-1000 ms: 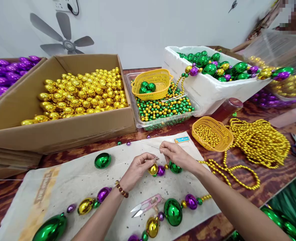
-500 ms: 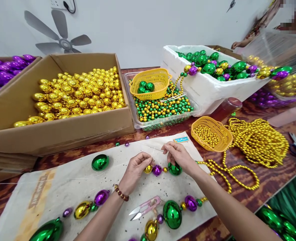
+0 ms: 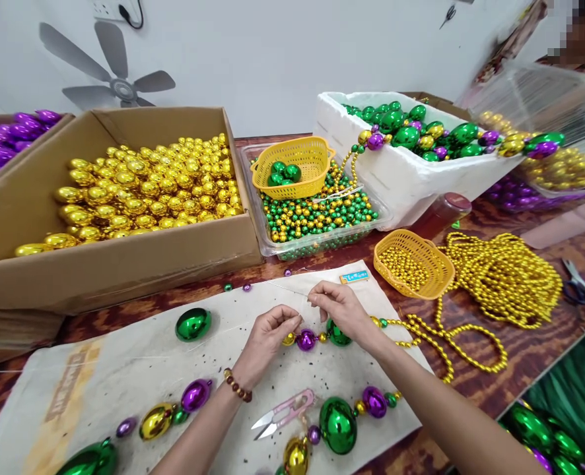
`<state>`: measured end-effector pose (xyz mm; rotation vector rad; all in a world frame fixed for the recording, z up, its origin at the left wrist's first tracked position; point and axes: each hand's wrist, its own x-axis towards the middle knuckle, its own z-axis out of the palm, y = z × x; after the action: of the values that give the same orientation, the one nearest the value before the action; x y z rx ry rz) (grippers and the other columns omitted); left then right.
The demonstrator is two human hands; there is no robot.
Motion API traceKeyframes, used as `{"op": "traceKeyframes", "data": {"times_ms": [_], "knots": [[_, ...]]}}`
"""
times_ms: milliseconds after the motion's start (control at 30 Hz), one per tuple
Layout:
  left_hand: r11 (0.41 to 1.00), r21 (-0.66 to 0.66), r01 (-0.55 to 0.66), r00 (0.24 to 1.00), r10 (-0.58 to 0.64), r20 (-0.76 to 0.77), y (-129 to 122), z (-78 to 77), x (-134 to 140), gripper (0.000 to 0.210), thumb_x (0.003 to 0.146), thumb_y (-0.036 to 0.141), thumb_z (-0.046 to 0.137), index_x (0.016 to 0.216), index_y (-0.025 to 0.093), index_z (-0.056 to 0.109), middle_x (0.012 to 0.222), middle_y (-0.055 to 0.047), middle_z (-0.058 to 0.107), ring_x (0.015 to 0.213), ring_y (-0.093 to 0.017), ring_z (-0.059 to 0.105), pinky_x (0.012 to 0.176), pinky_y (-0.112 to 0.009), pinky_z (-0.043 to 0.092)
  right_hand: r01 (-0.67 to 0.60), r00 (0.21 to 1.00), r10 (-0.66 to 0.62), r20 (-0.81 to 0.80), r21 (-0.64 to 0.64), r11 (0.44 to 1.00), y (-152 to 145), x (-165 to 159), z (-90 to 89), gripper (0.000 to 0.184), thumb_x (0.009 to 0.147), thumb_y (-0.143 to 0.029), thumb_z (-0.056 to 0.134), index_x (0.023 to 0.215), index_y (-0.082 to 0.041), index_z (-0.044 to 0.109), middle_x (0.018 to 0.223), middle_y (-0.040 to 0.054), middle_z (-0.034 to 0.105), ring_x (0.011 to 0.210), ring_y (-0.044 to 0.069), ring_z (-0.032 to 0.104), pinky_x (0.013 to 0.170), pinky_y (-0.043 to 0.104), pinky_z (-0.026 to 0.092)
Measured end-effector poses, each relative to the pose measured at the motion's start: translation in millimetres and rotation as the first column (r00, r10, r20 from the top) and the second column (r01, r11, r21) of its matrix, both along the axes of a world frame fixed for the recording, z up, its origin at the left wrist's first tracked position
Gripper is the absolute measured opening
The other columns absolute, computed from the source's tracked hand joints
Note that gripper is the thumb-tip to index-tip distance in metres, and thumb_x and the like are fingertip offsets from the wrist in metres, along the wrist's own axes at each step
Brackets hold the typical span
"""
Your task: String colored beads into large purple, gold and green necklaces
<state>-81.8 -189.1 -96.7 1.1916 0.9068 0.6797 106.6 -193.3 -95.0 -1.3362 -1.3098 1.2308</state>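
My left hand (image 3: pixel 271 335) is closed in a pinch on the thread of a bead strand, close to a gold bead (image 3: pixel 288 339). Along that strand follow a purple bead (image 3: pixel 306 340) and a green bead (image 3: pixel 339 332), partly behind my right hand. My right hand (image 3: pixel 339 309) pinches a long thin needle (image 3: pixel 290 289) that points left above the cloth; its grip end is hidden by the fingers. Pink-handled thread snips (image 3: pixel 285 414) lie below on the white cloth (image 3: pixel 138 369), beside another strand with a large green bead (image 3: pixel 338 425).
Behind the cloth stand a cardboard box (image 3: pixel 124 257) of gold beads, a clear tray (image 3: pixel 317 247) of small beads and a white foam box (image 3: pixel 362 158). On the right are a yellow basket (image 3: pixel 436 284), coiled gold bead chain (image 3: pixel 505 280) and scissors (image 3: pixel 580 284). A co-worker sits far right.
The view has shifted slightly, so most things sit a little further left. My right hand has drawn its fingers together more tightly on the needle. My left hand keeps its pinch.
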Motion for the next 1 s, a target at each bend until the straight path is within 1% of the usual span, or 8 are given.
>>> {"op": "traceKeyframes", "data": {"times_ms": [167,300,400,533,667,800,900,1000], "knots": [[1.0,-0.021,-0.011,1.0,0.011,0.001,0,-1.3,0,0.022,0.083,0.037,0.062,0.082,0.016,0.065,0.075,-0.002,0.063,0.07,-0.014,0.054,0.067,-0.024,0.04,-0.044,0.999,0.042,-0.031,-0.044,0.998,6,8,-1.8,0.021,0.084,-0.037,0.055,0.08,-0.017,0.061,0.076,-0.0005,0.062,0.046,0.007,0.051,0.046,0.019,0.039],[0.999,-0.03,-0.022,1.0,0.022,-0.001,0,-3.2,-1,0.021,0.084,0.036,0.061,0.084,0.016,0.065,0.077,-0.003,0.064,0.07,-0.013,0.054,0.067,-0.024,0.04,0.081,0.994,-0.082,0.076,0.024,0.996,8,22,15.7,0.025,0.088,-0.039,0.051,0.095,-0.018,0.062,0.087,0.002,0.066,0.046,0.007,0.052,0.043,0.019,0.037],[1.0,-0.016,0.008,1.0,-0.008,0.0,3,-4.0,-1,0.021,0.084,0.036,0.061,0.085,0.015,0.066,0.078,-0.003,0.064,0.069,-0.013,0.054,0.066,-0.024,0.04,-0.059,0.971,0.03,0.237,0.116,0.991,9,24,30.9,0.028,0.092,-0.037,0.046,0.104,-0.019,0.064,0.09,0.0025,0.068,0.046,0.007,0.051,0.048,0.021,0.041],[0.999,0.038,0.01,1.0,-0.01,-0.011,5,-3.3,-1,0.019,0.083,0.034,0.061,0.083,0.016,0.066,0.073,-0.002,0.063,0.067,-0.013,0.052,0.065,-0.024,0.039,-0.444,0.771,0.282,0.571,0.165,0.881,10,16,37.3,0.026,0.092,-0.028,0.05,0.113,-0.021,0.064,0.107,0.0055,0.067,0.077,0.014,0.063,0.073,0.025,0.046],[0.998,0.025,-0.055,0.998,0.054,0.016,-2,-3.0,2,0.016,0.08,0.032,0.063,0.079,0.016,0.065,0.066,-0.002,0.062,0.063,-0.014,0.054,0.063,-0.025,0.04,-0.62,0.554,0.364,0.749,0.08,0.78,3,14,31.6,0.025,0.093,-0.021,0.046,0.094,-0.018,0.07,0.088,0.007,0.068,0.083,0.018,0.062,0.074,0.027,0.043],[0.991,0.01,-0.13,0.991,0.13,0.036,-6,-10.7,3,0.016,0.077,0.03,0.064,0.076,0.015,0.063,0.07,-0.002,0.062,0.062,-0.012,0.055,0.062,-0.025,0.042,-0.503,0.68,0.363,0.637,0.045,0.863,-5,17,23.2,0.024,0.094,-0.028,0.044,0.091,-0.02,0.067,0.082,0.0043,0.067,0.075,0.016,0.061,0.068,0.026,0.043],[0.988,0.015,-0.154,0.986,0.153,0.068,-7,-14.3,3,0.018,0.078,0.031,0.064,0.076,0.014,0.063,0.07,-0.002,0.061,0.065,-0.012,0.056,0.065,-0.025,0.043,-0.415,0.836,0.439,0.331,-0.142,0.898,-10,12,20.8,0.03,0.092,-0.04,0.047,0.076,-0.019,0.06,0.059,-0.0012,0.054,0.05,0.011,0.048,0.049,0.022,0.036],[0.983,-0.033,-0.181,0.972,0.184,0.143,-9,-13.3,3,0.022,0.075,0.034,0.068,0.076,0.012,0.065,0.069,-0.002,0.062,0.064,-0.011,0.056,0.066,-0.025,0.044,-0.276,0.958,0.286,-0.009,-0.289,0.917,-14,1,20.0,0.029,0.087,-0.045,0.056,0.078,-0.017,0.059,0.06,-0.0026,0.051,0.044,0.006,0.042,0.042,0.019,0.028]]}}
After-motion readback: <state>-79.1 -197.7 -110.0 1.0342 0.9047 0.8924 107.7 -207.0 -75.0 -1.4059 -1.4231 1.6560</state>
